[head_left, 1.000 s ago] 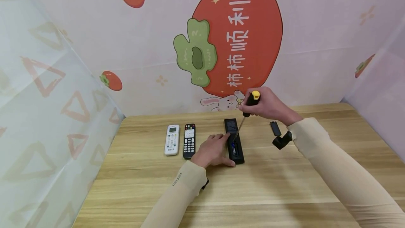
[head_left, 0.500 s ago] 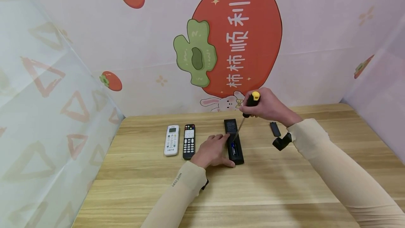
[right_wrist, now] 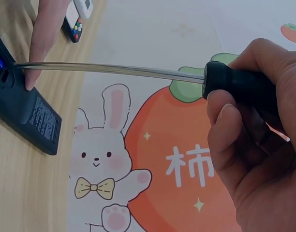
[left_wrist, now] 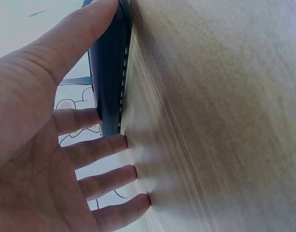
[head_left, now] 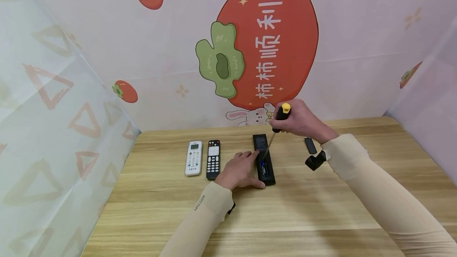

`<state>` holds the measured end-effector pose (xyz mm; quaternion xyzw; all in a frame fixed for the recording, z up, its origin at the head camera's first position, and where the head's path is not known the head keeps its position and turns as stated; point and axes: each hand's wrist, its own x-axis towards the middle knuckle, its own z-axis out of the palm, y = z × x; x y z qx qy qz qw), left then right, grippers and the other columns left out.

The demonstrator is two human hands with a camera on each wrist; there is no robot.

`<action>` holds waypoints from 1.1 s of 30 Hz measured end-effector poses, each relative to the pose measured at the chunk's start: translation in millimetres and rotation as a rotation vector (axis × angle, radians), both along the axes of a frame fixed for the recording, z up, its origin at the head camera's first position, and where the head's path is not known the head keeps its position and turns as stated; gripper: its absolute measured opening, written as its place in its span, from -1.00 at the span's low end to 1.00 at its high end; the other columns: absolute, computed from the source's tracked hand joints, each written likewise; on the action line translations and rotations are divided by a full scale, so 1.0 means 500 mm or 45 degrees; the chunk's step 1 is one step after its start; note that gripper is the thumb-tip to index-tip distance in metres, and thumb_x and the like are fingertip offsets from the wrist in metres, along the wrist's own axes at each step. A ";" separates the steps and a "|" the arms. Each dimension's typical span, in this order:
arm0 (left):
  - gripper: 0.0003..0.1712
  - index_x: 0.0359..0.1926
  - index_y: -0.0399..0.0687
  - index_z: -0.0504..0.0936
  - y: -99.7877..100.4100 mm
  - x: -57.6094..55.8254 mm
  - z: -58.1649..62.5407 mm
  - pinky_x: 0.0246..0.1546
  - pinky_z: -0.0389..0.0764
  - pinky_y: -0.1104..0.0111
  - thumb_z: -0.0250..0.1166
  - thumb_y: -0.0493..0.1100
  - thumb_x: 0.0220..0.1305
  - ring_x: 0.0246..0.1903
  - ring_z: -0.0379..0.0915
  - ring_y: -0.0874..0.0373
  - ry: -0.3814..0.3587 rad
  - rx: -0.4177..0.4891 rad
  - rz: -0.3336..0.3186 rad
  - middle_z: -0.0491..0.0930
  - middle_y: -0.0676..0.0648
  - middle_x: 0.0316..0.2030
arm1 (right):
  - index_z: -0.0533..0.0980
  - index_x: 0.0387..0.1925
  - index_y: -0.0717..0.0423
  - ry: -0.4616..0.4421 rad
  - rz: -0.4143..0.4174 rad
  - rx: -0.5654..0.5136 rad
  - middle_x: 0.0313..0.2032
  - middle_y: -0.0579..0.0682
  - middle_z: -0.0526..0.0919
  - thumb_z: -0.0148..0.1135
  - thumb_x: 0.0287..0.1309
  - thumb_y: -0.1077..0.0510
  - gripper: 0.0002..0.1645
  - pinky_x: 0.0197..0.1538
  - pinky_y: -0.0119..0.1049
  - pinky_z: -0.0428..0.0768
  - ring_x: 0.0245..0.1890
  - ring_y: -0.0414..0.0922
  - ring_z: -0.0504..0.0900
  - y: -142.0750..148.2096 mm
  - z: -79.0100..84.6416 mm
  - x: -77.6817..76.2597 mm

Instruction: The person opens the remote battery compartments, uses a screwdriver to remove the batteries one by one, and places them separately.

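A black remote control (head_left: 263, 150) lies back side up on the table, its battery compartment uncovered. Inside it a blue battery (head_left: 264, 167) shows. My left hand (head_left: 240, 169) steadies the remote along its left side; the left wrist view shows the straight index fingertip and the thumb (left_wrist: 75, 36) against it, while the other fingertips reach the tabletop. My right hand (head_left: 300, 118) grips the black handle of a screwdriver (right_wrist: 114, 71), which has a yellow end. Its metal shaft slants down to the remote, the tip right at the compartment's upper edge in the right wrist view.
A black battery cover (head_left: 310, 145) lies right of the remote, below my right wrist. To the left, a white remote (head_left: 194, 158) and a black remote with white buttons (head_left: 213, 160) lie side by side. A printed cloth (head_left: 160, 50) stands behind the wooden table (head_left: 150, 217).
My right hand and the screwdriver handle have shifted slightly left, so the shaft stands a little steeper. The left hand and the remote stay in place.
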<state>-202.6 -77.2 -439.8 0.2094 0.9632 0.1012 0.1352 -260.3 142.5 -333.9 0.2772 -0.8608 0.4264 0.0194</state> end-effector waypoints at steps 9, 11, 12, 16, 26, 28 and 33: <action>0.25 0.58 0.04 0.17 -0.001 0.001 0.000 0.31 0.40 0.00 0.51 0.41 -0.02 0.40 0.23 -0.13 -0.009 -0.001 0.007 0.29 -0.10 0.46 | 0.61 -0.35 0.18 -0.027 -0.062 -0.021 -0.51 0.03 0.65 0.32 0.18 0.25 -0.95 -0.49 -0.19 0.65 -0.60 -0.01 0.62 -0.002 -0.004 0.003; 0.26 0.58 0.04 0.17 -0.001 0.001 0.000 0.32 0.39 0.00 0.51 0.41 -0.02 0.41 0.22 -0.14 -0.012 0.000 0.008 0.29 -0.10 0.46 | 0.61 -0.35 0.17 -0.031 -0.063 -0.020 -0.51 0.04 0.65 0.32 0.18 0.25 -0.96 -0.49 -0.19 0.65 -0.59 0.02 0.62 -0.002 -0.005 0.002; 0.25 0.58 0.04 0.17 -0.001 0.001 0.000 0.33 0.38 0.00 0.51 0.41 -0.01 0.41 0.22 -0.14 -0.014 0.001 0.010 0.29 -0.10 0.46 | 0.61 -0.35 0.17 -0.032 -0.063 -0.019 -0.51 0.04 0.65 0.31 0.18 0.25 -0.96 -0.49 -0.19 0.65 -0.59 0.04 0.63 -0.002 -0.005 0.002; 0.26 0.58 0.03 0.17 0.000 0.001 -0.001 0.33 0.37 0.00 0.51 0.41 -0.01 0.41 0.21 -0.15 -0.015 0.006 0.015 0.29 -0.11 0.46 | 0.61 -0.35 0.18 -0.032 -0.059 -0.019 -0.50 0.03 0.65 0.31 0.18 0.25 -0.96 -0.49 -0.19 0.65 -0.57 0.09 0.64 -0.003 -0.005 0.002; 0.26 0.58 0.01 0.17 0.001 0.002 0.002 0.33 0.37 0.00 0.52 0.40 -0.02 0.41 0.22 -0.16 -0.011 0.009 0.018 0.29 -0.13 0.46 | 0.58 -0.34 0.13 -0.035 -0.074 -0.033 -0.50 0.04 0.64 0.32 0.19 0.26 -0.96 -0.48 -0.19 0.65 -0.56 0.13 0.63 -0.003 -0.007 0.001; 0.26 0.58 0.01 0.17 0.001 0.002 0.001 0.33 0.37 0.00 0.52 0.40 -0.01 0.41 0.22 -0.16 -0.010 0.010 0.016 0.29 -0.13 0.46 | 0.58 -0.35 0.14 -0.027 -0.070 -0.037 -0.51 0.04 0.63 0.31 0.19 0.26 -0.96 -0.48 -0.19 0.65 -0.56 0.15 0.63 -0.003 -0.007 0.000; 0.27 0.58 0.01 0.16 0.001 0.001 0.001 0.33 0.38 0.00 0.52 0.40 -0.02 0.41 0.21 -0.16 -0.011 0.013 0.017 0.28 -0.14 0.46 | 0.57 -0.37 0.13 -0.016 -0.078 -0.044 -0.51 0.03 0.63 0.34 0.20 0.25 -0.92 -0.46 -0.17 0.65 -0.60 0.02 0.61 -0.007 -0.007 0.000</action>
